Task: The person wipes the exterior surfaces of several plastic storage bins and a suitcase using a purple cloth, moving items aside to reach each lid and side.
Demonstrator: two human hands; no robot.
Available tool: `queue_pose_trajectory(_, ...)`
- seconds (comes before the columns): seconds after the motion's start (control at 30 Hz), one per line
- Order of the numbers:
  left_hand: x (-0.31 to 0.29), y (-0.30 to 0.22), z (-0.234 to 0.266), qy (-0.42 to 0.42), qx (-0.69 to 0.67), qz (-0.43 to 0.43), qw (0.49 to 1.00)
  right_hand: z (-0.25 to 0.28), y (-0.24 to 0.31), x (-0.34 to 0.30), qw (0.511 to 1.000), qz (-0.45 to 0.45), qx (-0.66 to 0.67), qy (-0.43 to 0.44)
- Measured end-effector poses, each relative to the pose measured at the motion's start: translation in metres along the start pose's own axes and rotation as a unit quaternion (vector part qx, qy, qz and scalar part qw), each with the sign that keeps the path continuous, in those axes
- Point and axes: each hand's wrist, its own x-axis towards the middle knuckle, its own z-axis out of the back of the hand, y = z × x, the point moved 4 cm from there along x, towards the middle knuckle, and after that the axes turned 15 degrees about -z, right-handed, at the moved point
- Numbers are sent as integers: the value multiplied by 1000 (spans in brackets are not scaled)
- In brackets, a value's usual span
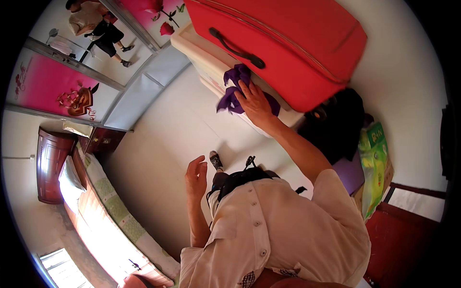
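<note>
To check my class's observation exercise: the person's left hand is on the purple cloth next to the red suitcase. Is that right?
Wrong hand: the head view shows the right hand on the purple cloth next to the red suitcase.

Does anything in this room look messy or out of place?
Mainly the purple cloth: it looks bunched up rather than folded, under the right hand at the white box below the red suitcase. The wall near the window looks patchy, perhaps shadow.

Purple cloth (232, 101) (matt, wrinkled)
</note>
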Motion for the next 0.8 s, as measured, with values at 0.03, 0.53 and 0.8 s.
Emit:
queue_pose_trajectory(0.03, 18, 0, -1, 4, -5, -4, 1000, -3, 1, 21, 1000, 6, -7, 1)
queue_pose_trajectory(0.53, 211, 106, 118, -25, -23, -45, 998, -116, 113, 322, 991, -69, 51, 99)
queue_pose_trajectory(0.8, 255, 136, 147, -13, -22, -76, 997, -135, 124, 352, 996, -79, 32, -32)
